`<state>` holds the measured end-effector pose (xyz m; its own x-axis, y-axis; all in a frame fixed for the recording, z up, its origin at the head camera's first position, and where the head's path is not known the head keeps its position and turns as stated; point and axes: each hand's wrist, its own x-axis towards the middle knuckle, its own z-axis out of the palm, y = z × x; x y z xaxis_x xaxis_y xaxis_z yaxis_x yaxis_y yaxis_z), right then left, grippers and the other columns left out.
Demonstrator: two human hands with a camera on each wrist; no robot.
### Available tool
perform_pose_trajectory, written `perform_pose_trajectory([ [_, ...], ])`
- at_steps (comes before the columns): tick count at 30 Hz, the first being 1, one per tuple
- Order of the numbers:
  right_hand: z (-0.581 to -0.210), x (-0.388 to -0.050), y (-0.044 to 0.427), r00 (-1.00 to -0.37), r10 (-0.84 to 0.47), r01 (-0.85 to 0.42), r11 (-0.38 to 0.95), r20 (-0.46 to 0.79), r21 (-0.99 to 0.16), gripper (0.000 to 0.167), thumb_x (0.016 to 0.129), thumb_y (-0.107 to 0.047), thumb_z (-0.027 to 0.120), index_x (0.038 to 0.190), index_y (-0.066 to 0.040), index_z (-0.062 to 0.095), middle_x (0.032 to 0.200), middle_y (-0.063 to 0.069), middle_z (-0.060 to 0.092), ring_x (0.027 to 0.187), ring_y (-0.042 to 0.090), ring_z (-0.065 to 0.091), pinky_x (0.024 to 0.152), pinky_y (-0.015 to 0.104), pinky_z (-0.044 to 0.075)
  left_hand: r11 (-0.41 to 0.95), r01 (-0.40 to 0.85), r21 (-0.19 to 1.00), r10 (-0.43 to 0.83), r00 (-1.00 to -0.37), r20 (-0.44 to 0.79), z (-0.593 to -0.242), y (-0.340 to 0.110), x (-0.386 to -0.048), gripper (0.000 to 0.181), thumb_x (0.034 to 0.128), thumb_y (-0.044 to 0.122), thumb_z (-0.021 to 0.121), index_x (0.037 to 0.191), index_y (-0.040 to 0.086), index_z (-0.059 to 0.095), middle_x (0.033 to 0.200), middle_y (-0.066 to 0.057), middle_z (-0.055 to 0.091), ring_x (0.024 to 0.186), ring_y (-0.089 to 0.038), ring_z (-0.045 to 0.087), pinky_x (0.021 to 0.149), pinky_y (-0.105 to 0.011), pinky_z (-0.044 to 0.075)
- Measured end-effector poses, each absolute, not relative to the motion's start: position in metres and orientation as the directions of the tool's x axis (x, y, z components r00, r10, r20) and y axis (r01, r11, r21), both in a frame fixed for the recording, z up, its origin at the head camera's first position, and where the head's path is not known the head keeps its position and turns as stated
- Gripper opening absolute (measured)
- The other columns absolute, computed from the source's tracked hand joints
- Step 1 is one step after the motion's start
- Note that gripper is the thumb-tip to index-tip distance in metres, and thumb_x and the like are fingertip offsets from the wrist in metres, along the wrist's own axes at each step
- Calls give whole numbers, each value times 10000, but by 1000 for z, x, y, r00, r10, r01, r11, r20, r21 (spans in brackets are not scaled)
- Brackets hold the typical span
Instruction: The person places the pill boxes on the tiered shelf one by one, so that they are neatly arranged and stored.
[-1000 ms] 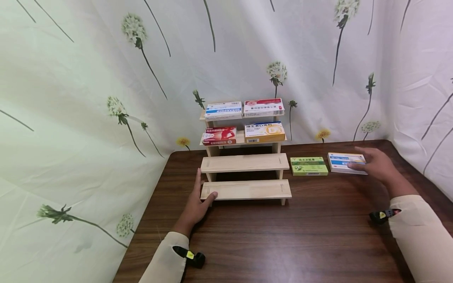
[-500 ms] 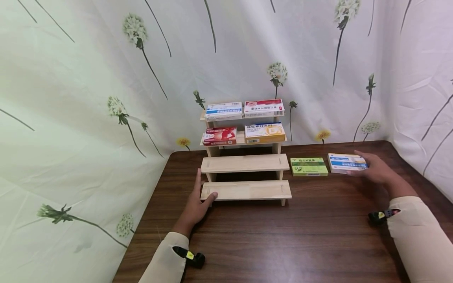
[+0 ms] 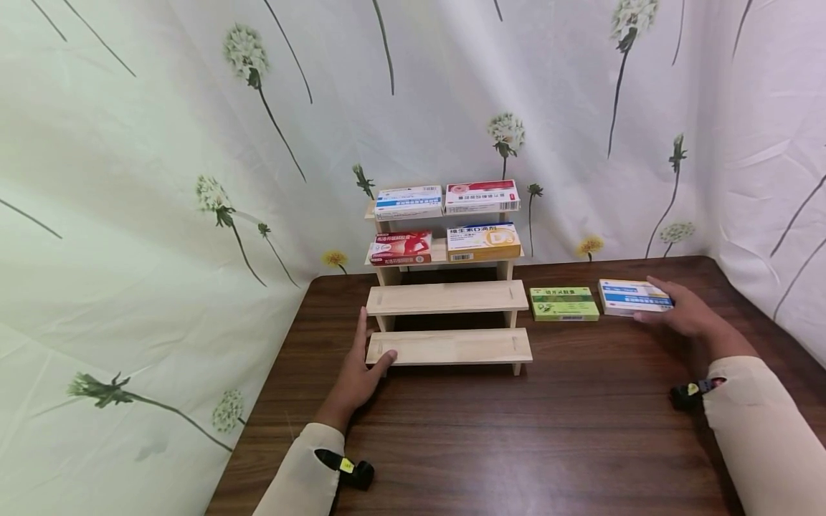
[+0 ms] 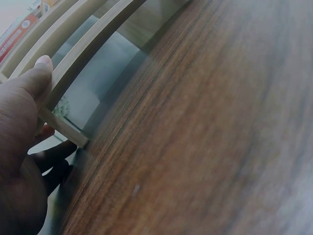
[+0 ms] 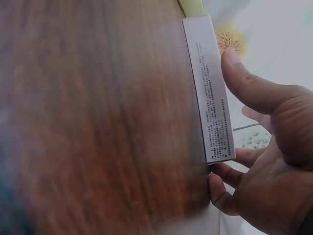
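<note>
A stepped wooden stand (image 3: 452, 296) has its lowest step (image 3: 445, 347) toward me. My left hand (image 3: 355, 380) grips that step's left end, thumb on top and fingers along the outer side. At the right, a white-and-blue medicine box (image 3: 626, 296) lies flat on the table. My right hand (image 3: 693, 315) holds it around its right end. In the right wrist view, the thumb (image 5: 254, 85) lies along the box's upper edge and other fingers (image 5: 227, 176) curl at its end. Just left of it lies a green medicine box (image 3: 563, 304).
On the stand's top step sit a white-and-blue box (image 3: 408, 202) and a red-and-white box (image 3: 481, 196). Below them are a red box (image 3: 401, 248) and a yellow-and-white vitamin D box (image 3: 484, 241). A flower-printed curtain (image 3: 426, 107) surrounds the dark wooden table (image 3: 516, 444).
My right hand has drawn in around the right end of the white-and-blue box, its thumb moving from the top to the near edge. The left hand and stand stay put.
</note>
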<state>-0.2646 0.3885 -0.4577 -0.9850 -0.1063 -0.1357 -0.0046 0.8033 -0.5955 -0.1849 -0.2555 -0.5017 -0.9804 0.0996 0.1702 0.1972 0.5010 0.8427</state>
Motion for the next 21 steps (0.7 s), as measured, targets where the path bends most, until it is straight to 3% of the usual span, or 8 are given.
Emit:
perform_pose_trajectory([
  [7,-463,-272,392,-983,-95,15,814,-160,-581,1112,997,-467,795,1731,-26,85,1684,496,43,1510,735,125,1205,839,153,504,194,842,98,-981,168,-502,-256,-185,1029,1075,356,725,1754,443,-43,1680,-161,484,1113,-284,690,937,-405,545],
  [21,-464,-274,395,-983,-83,31,799,-161,-601,1047,985,-406,820,1720,-22,181,1686,479,115,1493,706,198,1207,819,188,500,194,844,101,-981,165,-501,-255,-185,1036,1078,375,718,1754,430,-64,1696,-173,463,1285,-333,662,1062,-515,516],
])
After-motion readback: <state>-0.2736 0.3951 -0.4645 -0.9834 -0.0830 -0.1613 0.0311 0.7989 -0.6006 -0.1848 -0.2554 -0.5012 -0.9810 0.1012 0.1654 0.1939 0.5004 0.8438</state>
